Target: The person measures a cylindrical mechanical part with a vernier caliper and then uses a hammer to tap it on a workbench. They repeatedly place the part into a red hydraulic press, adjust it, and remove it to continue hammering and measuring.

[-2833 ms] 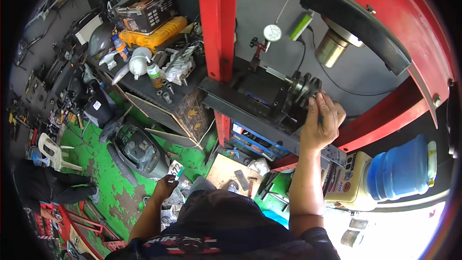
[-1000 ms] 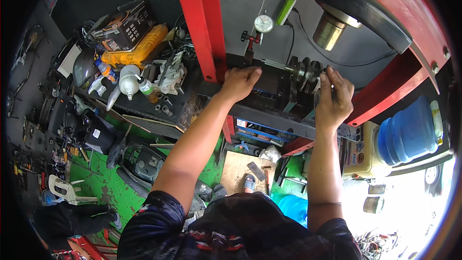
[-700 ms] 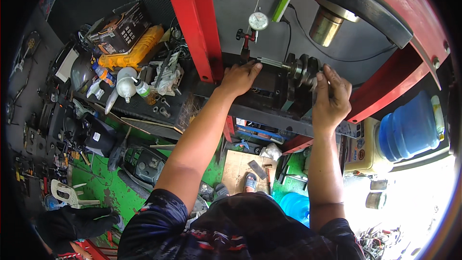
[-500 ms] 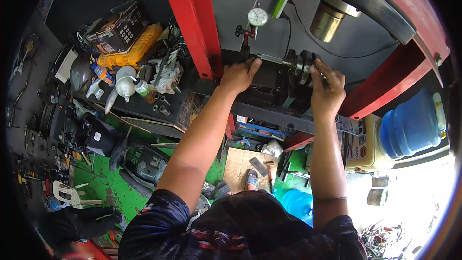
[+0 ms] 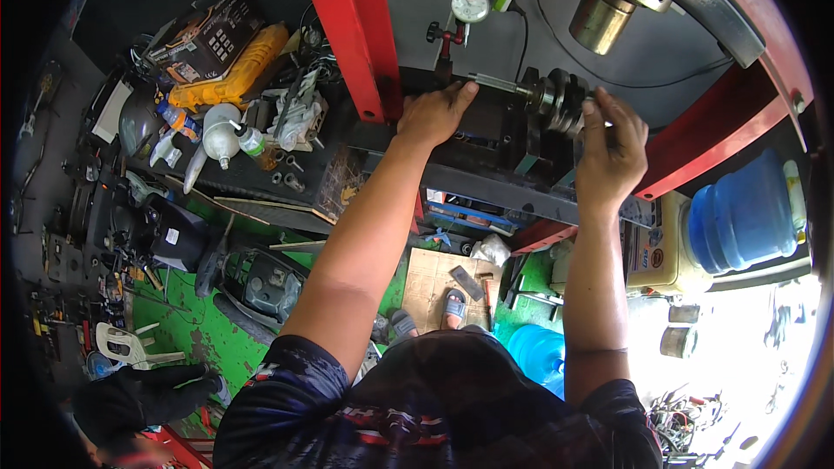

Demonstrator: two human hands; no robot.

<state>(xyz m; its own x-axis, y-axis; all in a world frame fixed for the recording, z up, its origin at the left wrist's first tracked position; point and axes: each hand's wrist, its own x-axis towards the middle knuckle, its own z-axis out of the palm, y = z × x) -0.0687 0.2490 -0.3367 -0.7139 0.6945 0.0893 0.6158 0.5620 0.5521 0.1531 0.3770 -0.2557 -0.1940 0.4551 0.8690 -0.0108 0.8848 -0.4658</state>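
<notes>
A crankshaft [image 5: 556, 102] lies level across black upright supports [image 5: 526, 149] on the press bed, its slim splined end pointing left. My right hand [image 5: 615, 146] is closed at the crankshaft's right end, thumb and fingers pinching it; the exact grip is partly hidden. Over on the left, my left hand [image 5: 431, 115] rests on the black base of a dial indicator stand, thumb stretched toward the shaft tip and the other fingers curled partly out of sight. Above that hand stands the round white dial indicator [image 5: 470, 6] on its red clamp.
Red press posts [image 5: 347, 30] flank the work, and a brass-coloured cylinder [image 5: 601, 17] hangs above right. A cluttered bench with a yellow case [image 5: 228, 69] and bottles stands left. Blue water jugs [image 5: 745, 213] are at right. A hammer [image 5: 488, 300] lies on floor cardboard.
My right hand has shifted right and its fingers have changed position at the crankshaft end. The crankshaft's webs look turned. My left hand stays by the indicator stand; the whole view has shifted slightly.
</notes>
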